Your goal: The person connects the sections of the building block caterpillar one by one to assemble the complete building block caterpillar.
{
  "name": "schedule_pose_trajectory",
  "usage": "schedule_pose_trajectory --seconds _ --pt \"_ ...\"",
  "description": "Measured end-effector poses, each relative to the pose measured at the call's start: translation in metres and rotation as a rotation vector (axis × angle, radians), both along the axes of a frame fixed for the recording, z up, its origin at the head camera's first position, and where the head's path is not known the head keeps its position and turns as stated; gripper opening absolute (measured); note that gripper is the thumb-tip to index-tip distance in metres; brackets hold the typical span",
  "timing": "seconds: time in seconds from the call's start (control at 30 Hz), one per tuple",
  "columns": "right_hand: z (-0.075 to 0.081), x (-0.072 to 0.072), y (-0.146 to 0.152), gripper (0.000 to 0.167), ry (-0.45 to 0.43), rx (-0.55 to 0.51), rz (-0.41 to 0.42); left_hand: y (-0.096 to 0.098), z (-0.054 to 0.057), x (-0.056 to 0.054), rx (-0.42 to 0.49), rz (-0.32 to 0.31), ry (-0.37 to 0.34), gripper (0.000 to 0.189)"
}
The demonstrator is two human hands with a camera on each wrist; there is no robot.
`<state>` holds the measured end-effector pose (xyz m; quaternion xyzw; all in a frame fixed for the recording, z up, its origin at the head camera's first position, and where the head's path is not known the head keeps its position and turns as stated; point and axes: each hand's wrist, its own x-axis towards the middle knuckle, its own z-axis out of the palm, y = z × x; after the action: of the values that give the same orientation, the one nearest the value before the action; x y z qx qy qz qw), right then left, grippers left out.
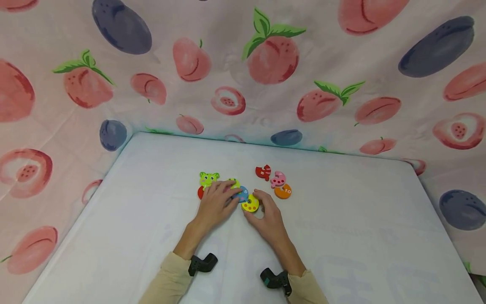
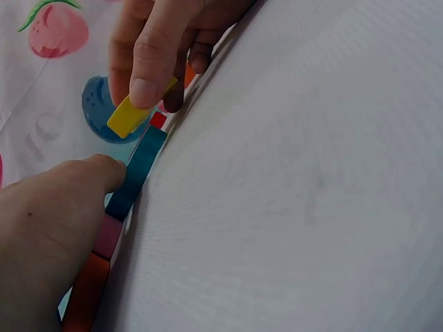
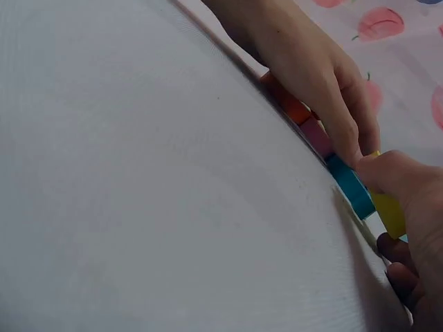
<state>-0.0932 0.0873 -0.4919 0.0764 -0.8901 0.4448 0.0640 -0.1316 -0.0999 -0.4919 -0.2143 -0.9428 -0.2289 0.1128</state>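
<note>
Yellow piece (image 1: 249, 206) between thumb and fingers of pinching right hand (image 1: 271, 219), beside blue piece (image 1: 244, 194), gripped by left hand (image 1: 215, 204)

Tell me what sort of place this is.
It looks like a tabletop play or recording spot, probably indoors, though the wider room isn't visible. The signs are a white tabletop, a fruit-print backdrop around it, and small numbered toy pieces on it.

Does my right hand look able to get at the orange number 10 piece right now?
Probably yes: the orange number 10 piece lies close beside your right hand, with nothing visible between them, though the hand pinches the yellow dotted piece, which would likely need releasing first.
</note>
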Motion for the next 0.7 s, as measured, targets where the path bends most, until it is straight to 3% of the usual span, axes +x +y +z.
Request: schedule_pose_trajectory --seconds 0.7 --pt "-0.0002 -0.0052 -0.0039 0.052 -0.018 0.043 -0.029 0.0012 -0.0001 -0.0011 -0.009 -0.001 0.011 0.033"
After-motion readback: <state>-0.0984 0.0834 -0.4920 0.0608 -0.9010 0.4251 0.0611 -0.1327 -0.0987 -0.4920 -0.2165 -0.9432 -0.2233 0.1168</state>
